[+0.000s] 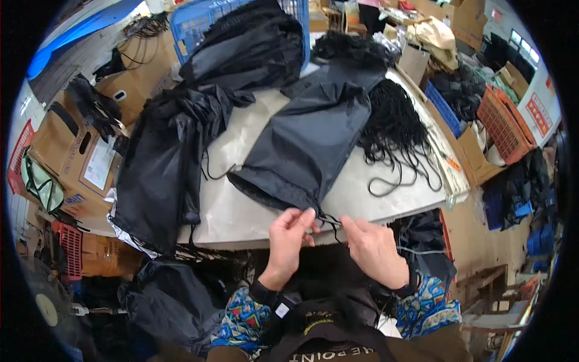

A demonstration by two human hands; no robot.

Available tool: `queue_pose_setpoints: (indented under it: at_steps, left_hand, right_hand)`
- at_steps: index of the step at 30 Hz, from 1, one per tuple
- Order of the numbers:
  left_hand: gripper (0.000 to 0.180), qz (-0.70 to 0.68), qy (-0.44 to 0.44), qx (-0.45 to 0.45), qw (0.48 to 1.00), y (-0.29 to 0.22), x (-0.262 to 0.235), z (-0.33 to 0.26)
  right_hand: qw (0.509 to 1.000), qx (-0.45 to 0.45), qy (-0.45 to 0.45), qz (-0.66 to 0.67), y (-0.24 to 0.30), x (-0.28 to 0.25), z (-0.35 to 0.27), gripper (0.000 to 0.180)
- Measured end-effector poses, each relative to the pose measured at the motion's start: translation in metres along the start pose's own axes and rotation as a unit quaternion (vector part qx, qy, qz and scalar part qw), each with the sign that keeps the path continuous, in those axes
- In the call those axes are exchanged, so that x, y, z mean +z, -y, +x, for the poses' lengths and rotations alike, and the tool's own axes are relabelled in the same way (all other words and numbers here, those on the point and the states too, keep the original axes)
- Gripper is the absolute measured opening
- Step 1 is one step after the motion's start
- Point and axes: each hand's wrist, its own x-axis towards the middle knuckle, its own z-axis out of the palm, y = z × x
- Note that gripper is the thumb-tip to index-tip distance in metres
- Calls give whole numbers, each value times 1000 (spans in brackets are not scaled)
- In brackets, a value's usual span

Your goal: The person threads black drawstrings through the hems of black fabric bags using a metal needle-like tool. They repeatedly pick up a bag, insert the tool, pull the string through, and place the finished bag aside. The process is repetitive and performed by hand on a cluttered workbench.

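A black fabric drawstring bag (301, 142) lies flat on the pale table (229, 211), its near corner at the front edge. My left hand (289, 236) pinches at that corner, thumb and forefinger together where the cord leaves the cloth. Just to its right, my right hand (373, 248) is closed on the black cord (329, 219), which stretches between both hands. A bundle of loose black cords (398, 127) lies to the right of the bag. On the left, more black bags (163, 157) are piled and hang over the table's edge.
A blue plastic basket (187, 30) stands behind, with a stack of black bags (247, 54) in front of it. Cardboard boxes (75, 163) stand at the left. An orange crate (505, 125) is at the right. Dark fabric (175, 301) lies below the table at lower left.
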Motion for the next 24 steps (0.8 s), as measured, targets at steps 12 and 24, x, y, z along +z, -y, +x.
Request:
queue_pose_setpoints:
  at_steps: [12, 24]
  left_hand:
    - [20, -84, -66, 58, 993, -23, -34, 21]
    - [22, -112, -97, 84, 985, -22, -43, 22]
  right_hand:
    - [999, -13, 14, 48, -46, -36, -12, 13]
    - [989, -62, 89, 105, -25, -47, -20, 17]
